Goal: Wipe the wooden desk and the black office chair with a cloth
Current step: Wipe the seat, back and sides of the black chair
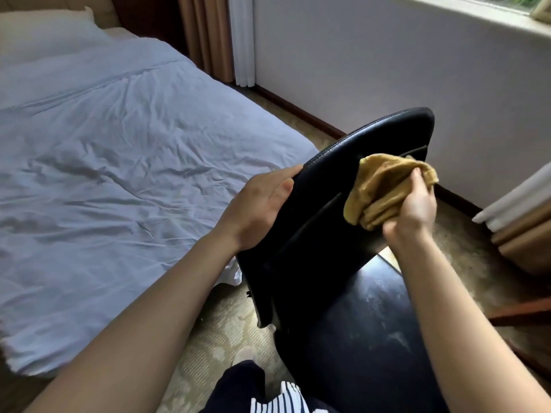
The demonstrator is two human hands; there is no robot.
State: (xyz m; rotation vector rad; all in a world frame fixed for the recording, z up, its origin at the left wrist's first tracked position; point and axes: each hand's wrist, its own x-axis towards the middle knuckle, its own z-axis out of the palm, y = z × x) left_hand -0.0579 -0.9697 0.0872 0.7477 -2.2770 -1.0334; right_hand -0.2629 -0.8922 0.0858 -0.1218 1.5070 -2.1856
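Observation:
The black office chair (328, 239) stands in front of me, its backrest tilted and turned edge-on. My left hand (259, 207) grips the left edge of the backrest, thumb on the near face. A bunched mustard-yellow cloth (384, 186) lies against the backrest's face, and my right hand (414, 210) grips it. The dusty black seat (372, 317) lies below the right forearm. The wooden desk is mostly out of view.
A bed with a white duvet (113, 162) fills the left side. A pale wall (387, 70) with a dark skirting board runs behind the chair, under a window sill (477, 13). Curtains (521, 222) hang at the right. Patterned carpet (220, 332) covers the floor.

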